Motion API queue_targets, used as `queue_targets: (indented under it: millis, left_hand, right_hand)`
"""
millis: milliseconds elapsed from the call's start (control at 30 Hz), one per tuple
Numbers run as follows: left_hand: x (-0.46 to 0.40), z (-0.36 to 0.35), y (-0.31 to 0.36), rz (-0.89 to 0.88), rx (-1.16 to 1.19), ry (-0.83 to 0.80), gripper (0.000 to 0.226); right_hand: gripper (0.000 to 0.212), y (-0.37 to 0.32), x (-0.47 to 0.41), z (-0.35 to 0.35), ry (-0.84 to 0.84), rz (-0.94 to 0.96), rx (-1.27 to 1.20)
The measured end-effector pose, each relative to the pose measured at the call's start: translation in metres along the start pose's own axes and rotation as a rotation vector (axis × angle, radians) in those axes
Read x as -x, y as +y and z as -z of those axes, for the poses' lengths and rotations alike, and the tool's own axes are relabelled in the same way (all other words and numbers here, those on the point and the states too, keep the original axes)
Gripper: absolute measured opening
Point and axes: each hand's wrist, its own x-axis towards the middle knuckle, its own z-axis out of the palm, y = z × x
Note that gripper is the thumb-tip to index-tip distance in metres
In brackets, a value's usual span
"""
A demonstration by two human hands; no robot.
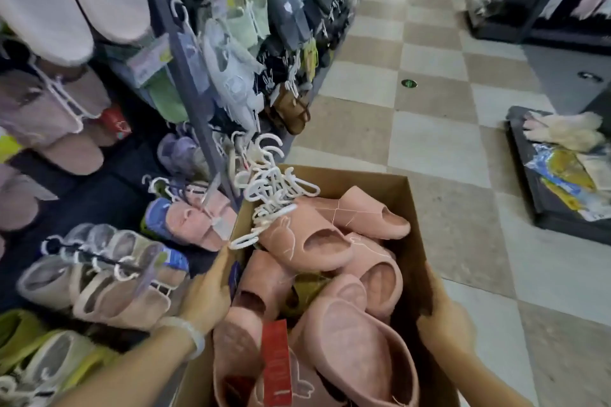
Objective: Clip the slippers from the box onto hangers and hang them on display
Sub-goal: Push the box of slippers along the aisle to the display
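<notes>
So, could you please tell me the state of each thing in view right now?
Box: open, full of slippers, held at both sides.
Pink slippers: loose in the box, unclipped.
Hangers: tangled pile on the slippers at the box's far end.
Left hand: on the box's left wall.
Right hand: gripping the box's right wall.
Rack: hung with slippers on hangers.
</notes>
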Motion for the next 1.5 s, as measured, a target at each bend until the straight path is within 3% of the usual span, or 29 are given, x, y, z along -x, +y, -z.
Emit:
queue_targets:
  millis: [100,433,600,800,1200,1400,1500]
  left_hand:
    - [-0.088,-0.017,0.005,0.143,0.075,0.008,0.078]
    - [-0.325,-0.066,0.046,0.086,-0.002,0.122,0.078]
    - [-0.44,-0.134,0.022,0.11,-0.002,0.039,0.08]
    - [-0.542,-0.228,-0.032,0.093,-0.028,0.075,0.081]
    - [-0.672,-0.348,-0.101,0.013,-0.068,0.093,0.076]
    - [-0.676,-0.356,-0.111,0.056,-0.071,0.069,0.073]
    - [-0.672,-0.351,-0.105,0.107,-0.097,0.015,0.073]
  right_hand:
    - [0.086,-0.012,-0.07,-0.005,0.02,-0.036,0.015]
    - [0.087,-0.02,-0.31,-0.051,0.072,-0.023,-0.078]
    - [0.079,-0.012,-0.421,-0.114,0.09,0.017,-0.146]
    - [0.083,0.024,-0.524,-0.223,0.154,0.051,-0.127]
    - [0.088,0.073,-0.64,-0.37,0.143,0.02,0.019]
    - [0.09,0.072,-0.64,-0.373,0.092,0.002,0.115]
    - [0.094,0.068,-0.63,-0.372,0.024,-0.012,0.023]
